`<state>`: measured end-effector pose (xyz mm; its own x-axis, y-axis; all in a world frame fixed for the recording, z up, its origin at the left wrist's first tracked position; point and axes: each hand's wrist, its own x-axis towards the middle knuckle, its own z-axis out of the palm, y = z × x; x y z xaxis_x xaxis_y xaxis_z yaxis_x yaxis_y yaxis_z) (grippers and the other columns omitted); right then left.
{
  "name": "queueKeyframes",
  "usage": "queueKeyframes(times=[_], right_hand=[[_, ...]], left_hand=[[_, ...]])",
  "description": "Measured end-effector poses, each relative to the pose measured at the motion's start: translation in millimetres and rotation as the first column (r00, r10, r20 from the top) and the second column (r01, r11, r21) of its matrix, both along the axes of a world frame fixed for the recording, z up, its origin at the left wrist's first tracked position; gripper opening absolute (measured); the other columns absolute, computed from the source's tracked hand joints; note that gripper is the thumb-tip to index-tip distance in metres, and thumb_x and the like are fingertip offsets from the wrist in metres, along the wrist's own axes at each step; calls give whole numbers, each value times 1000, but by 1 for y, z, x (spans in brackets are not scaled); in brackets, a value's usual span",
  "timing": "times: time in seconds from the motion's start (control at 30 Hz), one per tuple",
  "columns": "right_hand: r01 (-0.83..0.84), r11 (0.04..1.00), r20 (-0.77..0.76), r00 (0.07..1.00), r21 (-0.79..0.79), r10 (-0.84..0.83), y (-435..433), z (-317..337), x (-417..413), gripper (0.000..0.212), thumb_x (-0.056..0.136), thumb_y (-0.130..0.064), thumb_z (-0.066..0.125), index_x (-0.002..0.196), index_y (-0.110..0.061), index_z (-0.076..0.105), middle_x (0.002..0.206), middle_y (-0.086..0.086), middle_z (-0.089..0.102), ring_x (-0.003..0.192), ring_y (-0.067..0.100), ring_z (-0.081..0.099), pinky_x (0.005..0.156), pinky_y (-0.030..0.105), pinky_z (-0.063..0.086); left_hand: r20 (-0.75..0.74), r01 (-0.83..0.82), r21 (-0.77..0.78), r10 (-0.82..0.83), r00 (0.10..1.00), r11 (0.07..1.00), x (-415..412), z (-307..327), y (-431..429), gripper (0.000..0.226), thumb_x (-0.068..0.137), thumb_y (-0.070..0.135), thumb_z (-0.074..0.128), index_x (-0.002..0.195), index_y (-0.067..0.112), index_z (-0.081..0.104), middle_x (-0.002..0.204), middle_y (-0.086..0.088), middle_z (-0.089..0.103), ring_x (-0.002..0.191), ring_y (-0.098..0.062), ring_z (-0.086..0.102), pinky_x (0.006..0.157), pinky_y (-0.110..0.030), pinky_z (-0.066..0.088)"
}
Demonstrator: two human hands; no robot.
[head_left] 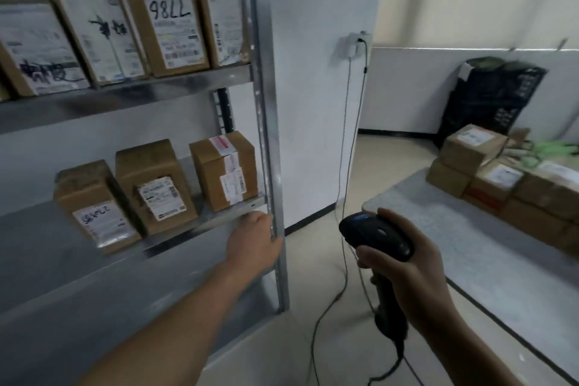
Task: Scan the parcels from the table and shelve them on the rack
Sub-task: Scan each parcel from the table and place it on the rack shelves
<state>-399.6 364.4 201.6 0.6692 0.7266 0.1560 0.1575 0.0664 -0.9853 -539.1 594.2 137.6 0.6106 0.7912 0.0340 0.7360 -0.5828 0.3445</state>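
Gripping scanner (377, 236), cable (342, 171) dangling, parcels (224, 171) crowding shelf (206, 219)

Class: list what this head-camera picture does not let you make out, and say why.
All in the head view:
- Left hand: fingers hidden behind its own back at the rack post; grip unclear.
- Label print on the shelved parcels: motion-blurred.
- Table parcels: stack cut off by the right edge.
- Scanner in the right hand: its window faces away.

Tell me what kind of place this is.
Probably a parcel storeroom or pickup point: a metal rack holds labelled cardboard parcels, more boxes are piled on the table, and the right hand grips a barcode scanner.
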Motion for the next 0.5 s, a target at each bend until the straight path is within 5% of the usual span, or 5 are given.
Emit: queueKeyframes(times=[0.33,0.5], right_hand=[[374,927,-16,927,26,-374,-101,-1,87,89,45,-49,86,129,-37,61,108,-10,70,94,25,73,84,51,61],[534,845,2,846,19,-534,-134,-5,133,73,44,-53,85,113,-52,61,113,-3,72,94,30,74,82,54,61]], left_hand=[[-123,388,125,-374,919,913,170,17,-73,49,100,47,46,137,16,53,140,-2,53,131,-21,45,102,-37,42],[-110,519,109,-509,854,848,253,19,-111,49,98,50,49,128,14,59,132,-5,59,122,-24,52,97,-38,45]])
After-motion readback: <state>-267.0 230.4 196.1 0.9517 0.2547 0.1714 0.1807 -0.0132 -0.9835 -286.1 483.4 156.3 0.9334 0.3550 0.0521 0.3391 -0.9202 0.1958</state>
